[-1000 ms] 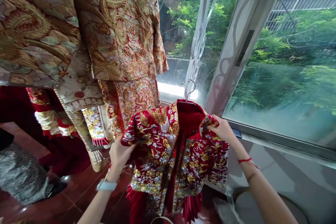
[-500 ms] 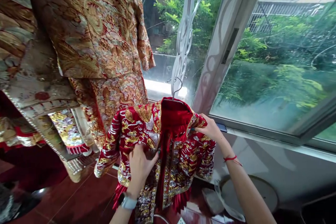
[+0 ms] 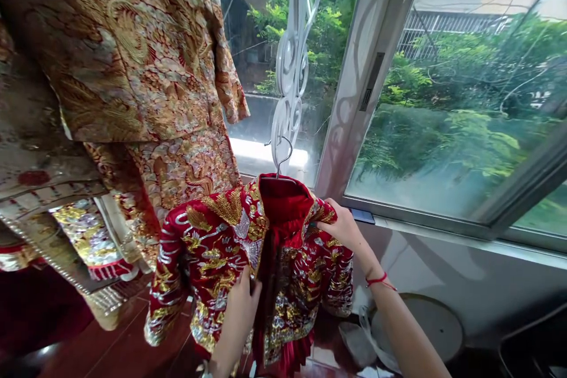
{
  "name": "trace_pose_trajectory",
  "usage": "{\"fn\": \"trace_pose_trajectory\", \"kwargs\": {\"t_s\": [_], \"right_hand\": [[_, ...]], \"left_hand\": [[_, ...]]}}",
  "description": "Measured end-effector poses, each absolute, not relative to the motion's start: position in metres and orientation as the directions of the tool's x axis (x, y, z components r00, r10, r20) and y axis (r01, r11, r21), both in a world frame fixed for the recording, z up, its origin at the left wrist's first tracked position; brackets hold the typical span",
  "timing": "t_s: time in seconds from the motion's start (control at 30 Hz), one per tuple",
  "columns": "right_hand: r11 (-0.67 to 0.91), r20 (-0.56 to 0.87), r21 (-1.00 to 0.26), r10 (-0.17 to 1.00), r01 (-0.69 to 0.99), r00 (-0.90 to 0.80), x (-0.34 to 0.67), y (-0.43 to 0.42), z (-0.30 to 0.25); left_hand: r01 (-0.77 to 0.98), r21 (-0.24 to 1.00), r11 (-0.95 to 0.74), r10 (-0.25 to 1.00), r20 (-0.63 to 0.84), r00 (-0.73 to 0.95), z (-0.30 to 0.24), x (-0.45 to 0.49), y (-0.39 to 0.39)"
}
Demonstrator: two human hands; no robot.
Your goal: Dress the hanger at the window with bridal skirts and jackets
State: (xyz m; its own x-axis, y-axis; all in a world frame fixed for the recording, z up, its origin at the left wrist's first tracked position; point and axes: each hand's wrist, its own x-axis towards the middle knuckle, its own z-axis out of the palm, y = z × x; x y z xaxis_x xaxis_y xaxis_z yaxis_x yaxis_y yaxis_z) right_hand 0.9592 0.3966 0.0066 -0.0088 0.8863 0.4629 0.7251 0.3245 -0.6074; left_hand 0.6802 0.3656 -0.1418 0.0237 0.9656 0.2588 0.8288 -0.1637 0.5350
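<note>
Left hand (image 3: 239, 313) pinching the front opening edge of the red embroidered jacket (image 3: 208, 254), right hand (image 3: 339, 227) gripping its far shoulder by the collar. Already on its wire hanger (image 3: 279, 159), front unfastened, not yet hung beside the gold embroidered garments (image 3: 133, 53) by the window frame (image 3: 358, 77)

One red embroidered jacket (image 3: 212, 248) on one wire hanger (image 3: 280, 156). Two hands on it: left hand (image 3: 239, 307), right hand (image 3: 341, 227). One red string bracelet (image 3: 377, 279) at the right wrist. Two gold brocade garments hung at the left, as far as can be told: the nearer gold garment (image 3: 133, 53) and a paler garment (image 3: 35, 153) at the edge. One white scrollwork grille (image 3: 290, 77). One grey window frame post (image 3: 367, 71). One round stool (image 3: 436, 325) below the sill.
</note>
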Motion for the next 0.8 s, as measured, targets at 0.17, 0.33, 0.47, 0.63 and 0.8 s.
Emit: {"fn": "trace_pose_trajectory", "kwargs": {"t_s": [0.17,0.33,0.47,0.63,0.8], "right_hand": [[0.397,0.53,-0.564,0.847,0.724,-0.052,0.96,0.391,0.008],[0.335,0.864,-0.417,0.436,0.845,0.254,0.915,0.348,-0.017],[0.166,0.709,-0.557,0.605,0.813,0.362,0.867,0.34,-0.045],[0.071,0.632,-0.556,0.683,0.828,0.366,0.864,0.367,-0.042],[0.108,0.663,-0.616,0.607,0.781,0.439,0.908,0.358,0.005]], "left_hand": [[0.79,0.586,-0.182,0.98,0.174,0.096,-0.129,0.675,0.393],[0.859,0.488,-0.156,0.963,0.268,0.023,-0.09,0.67,0.377],[0.865,0.451,-0.219,0.872,0.489,-0.034,-0.053,0.688,0.375],[0.888,0.354,-0.294,0.844,0.532,0.067,-0.044,0.697,0.402],[0.739,0.504,-0.448,0.779,0.625,0.046,-0.055,0.656,0.401]]}}
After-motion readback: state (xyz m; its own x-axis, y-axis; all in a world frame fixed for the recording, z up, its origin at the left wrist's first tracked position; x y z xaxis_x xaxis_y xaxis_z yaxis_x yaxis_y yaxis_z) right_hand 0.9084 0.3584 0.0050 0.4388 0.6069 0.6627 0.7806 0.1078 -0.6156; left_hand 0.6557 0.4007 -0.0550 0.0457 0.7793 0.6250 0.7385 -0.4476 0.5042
